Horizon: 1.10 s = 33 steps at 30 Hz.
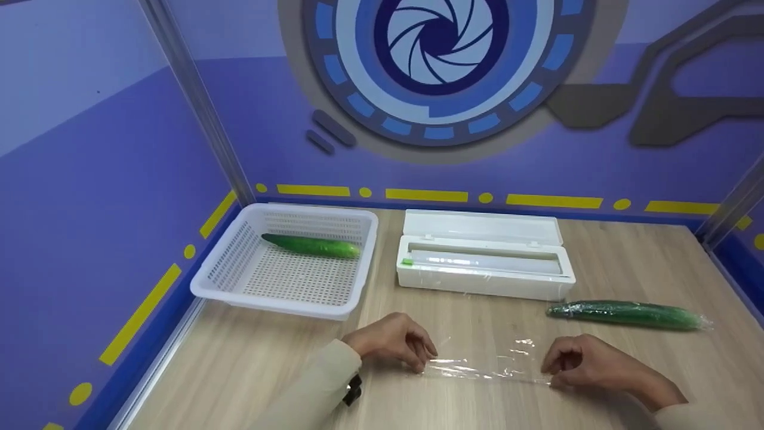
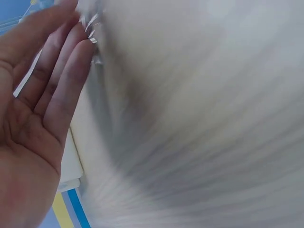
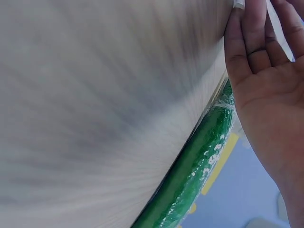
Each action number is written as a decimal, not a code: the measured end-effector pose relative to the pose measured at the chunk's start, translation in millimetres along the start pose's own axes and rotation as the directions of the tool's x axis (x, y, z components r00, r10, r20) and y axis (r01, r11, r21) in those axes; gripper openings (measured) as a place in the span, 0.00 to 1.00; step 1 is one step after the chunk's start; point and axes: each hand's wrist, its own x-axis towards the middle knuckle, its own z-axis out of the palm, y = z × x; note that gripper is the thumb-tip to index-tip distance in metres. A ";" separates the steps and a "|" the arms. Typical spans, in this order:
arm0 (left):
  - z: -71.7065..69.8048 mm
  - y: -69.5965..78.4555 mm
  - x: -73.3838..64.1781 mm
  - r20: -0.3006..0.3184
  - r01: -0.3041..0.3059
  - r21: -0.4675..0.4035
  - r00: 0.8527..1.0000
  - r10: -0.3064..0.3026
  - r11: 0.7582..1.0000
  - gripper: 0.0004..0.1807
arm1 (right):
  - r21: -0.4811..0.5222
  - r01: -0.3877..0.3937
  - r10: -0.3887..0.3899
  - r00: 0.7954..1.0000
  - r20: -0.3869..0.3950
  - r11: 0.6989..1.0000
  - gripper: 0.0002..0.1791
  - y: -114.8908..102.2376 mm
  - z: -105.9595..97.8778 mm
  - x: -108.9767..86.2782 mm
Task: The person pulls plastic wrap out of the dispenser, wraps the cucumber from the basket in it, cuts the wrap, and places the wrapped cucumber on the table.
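Note:
A clear sheet of plastic wrap (image 1: 489, 365) stretches just over the table between both hands. Its left corner is pinched by my left hand (image 1: 394, 343), its right corner by my right hand (image 1: 588, 361). From the near edge the film runs back toward a white wrap dispenser box (image 1: 483, 286), whose lid (image 1: 483, 227) is up and whose roll (image 1: 483, 261) shows inside. Beyond my right hand lies a cucumber (image 1: 627, 315) covered in shiny film, which the right wrist view shows close to that hand. The left wrist view catches crumpled film (image 2: 92, 35) at the left fingertips.
A white perforated basket (image 1: 200, 286) stands at the back left, with a cucumber (image 1: 310, 245) without visible film inside. Printed panels (image 1: 250, 119) enclose the back and sides of the wooden table (image 1: 239, 370).

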 end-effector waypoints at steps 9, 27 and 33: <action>7.8 -6.3 -0.2 -0.084 -0.053 0.062 0.995 0.058 0.997 0.18 | -0.051 -0.078 0.075 0.995 -0.066 0.996 0.13 -1.5 2.5 -1.0; 9.4 -6.4 -1.9 -0.132 -0.032 0.239 0.989 0.065 0.970 0.20 | -0.251 -0.125 0.092 0.986 -0.140 0.960 0.38 3.7 8.3 -11.2; 9.6 -9.2 -4.1 -0.138 -0.046 0.270 0.987 0.086 0.962 0.20 | -0.242 -0.061 0.029 0.990 -0.135 0.968 0.38 11.0 6.6 -14.0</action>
